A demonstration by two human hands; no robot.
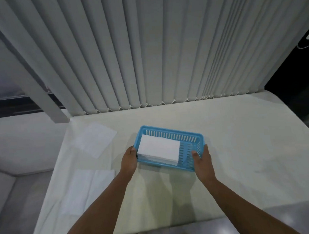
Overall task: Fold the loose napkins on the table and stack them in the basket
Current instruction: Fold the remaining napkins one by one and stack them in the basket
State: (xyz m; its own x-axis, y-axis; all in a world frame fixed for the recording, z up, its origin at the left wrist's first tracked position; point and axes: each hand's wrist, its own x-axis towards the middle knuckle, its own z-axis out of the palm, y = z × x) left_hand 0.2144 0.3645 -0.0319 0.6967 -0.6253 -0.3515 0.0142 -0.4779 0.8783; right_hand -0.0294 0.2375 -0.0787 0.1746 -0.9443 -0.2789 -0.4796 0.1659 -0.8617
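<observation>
A blue slotted plastic basket [170,132] sits mid-table with a stack of folded white napkins [159,149] filling its left part. My left hand [128,159] grips the basket's left end, thumb on the rim. Its right end is held by my right hand [202,161], thumb inside the wall. Two loose unfolded napkins lie flat to the left: one at the far left [96,138], one nearer the front edge [86,188].
The white table [240,148] ends at a front edge near my body and a left edge beside the loose napkins. Vertical blinds [156,54] hang right behind the table's back edge. A tiled floor [296,220] shows below.
</observation>
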